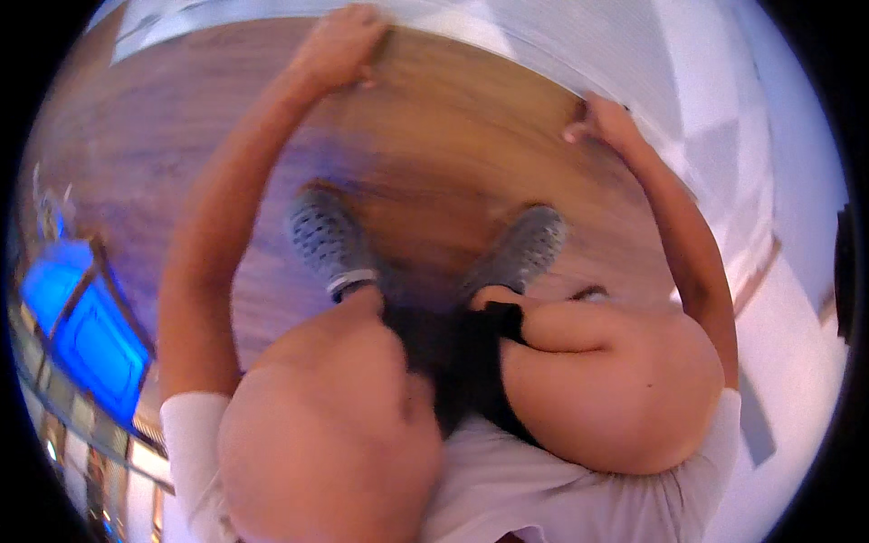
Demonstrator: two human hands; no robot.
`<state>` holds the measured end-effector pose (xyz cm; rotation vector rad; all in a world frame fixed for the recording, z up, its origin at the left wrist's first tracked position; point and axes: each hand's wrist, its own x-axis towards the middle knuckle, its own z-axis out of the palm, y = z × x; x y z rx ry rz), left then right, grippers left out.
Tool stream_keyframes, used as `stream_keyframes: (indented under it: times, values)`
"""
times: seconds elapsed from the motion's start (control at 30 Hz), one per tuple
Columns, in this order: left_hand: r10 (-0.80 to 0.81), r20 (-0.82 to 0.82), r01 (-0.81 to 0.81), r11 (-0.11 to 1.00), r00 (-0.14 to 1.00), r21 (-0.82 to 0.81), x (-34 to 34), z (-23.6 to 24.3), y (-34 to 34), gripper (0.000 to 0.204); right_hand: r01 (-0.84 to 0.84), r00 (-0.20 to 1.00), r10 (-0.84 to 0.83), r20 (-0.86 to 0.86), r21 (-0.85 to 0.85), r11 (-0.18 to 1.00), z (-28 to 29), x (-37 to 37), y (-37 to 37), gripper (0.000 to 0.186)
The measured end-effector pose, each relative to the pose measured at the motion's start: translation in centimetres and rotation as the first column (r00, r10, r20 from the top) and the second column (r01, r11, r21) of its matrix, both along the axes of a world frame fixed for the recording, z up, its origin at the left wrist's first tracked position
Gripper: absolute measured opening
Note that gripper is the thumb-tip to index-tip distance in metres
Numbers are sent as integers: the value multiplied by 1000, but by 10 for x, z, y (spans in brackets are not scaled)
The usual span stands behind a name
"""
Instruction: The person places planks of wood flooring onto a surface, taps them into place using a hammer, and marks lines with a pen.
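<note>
Both my arms stretch forward past my bent knees toward the near edge of a pale, textured sheet-like thing [602, 41], which may be a rug. My left hand [348, 43] is at this edge, its fingers slightly bent over the pale surface and its thumb standing apart above the wooden floor [434, 100]. Farther right, my right hand [608, 125] meets the same edge, thumb held away from the fingers and pointing left. Blur hides the fingertips, and I see nothing held in either hand.
Between my arms, my feet in grey shoes with holes [330, 237] rest on the floor. A glowing blue panel [100, 339] stands at the left. White wall-like surfaces [797, 362] rise along the right side.
</note>
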<state>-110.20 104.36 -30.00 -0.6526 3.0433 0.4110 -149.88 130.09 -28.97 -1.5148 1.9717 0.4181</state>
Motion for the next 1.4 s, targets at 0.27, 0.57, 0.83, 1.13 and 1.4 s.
stream_keyframes:
  times: [0.27, 0.57, 0.83, 1.13, 1.4]
  values:
    - [21, 197, -32, 998, 980, 54, -16, 3, -11, 87, 40, 999, -41, 20, 33, 999, 15, 10, 3, 74]
    - [60, 119, -61, 998, 991, 10, -21, 3, -11, 77, -207, 978, 206, -19, -118, 971, 20, -4, 3, 61]
    - [39, 224, -69, 989, 974, 129, -31, -1, -4, 90, 736, 572, -782, 248, -576, 356, 33, 20, 242, 19]
    - [-18, 254, -31, 982, 967, 186, -35, 8, -9, 50, 815, 528, -842, -115, -211, 540, -33, 157, 582, 66]
    - [-121, 220, 101, 990, 968, 100, -43, -11, -7, 76, 463, 195, -506, -840, -376, 803, 234, 261, 109, 19]
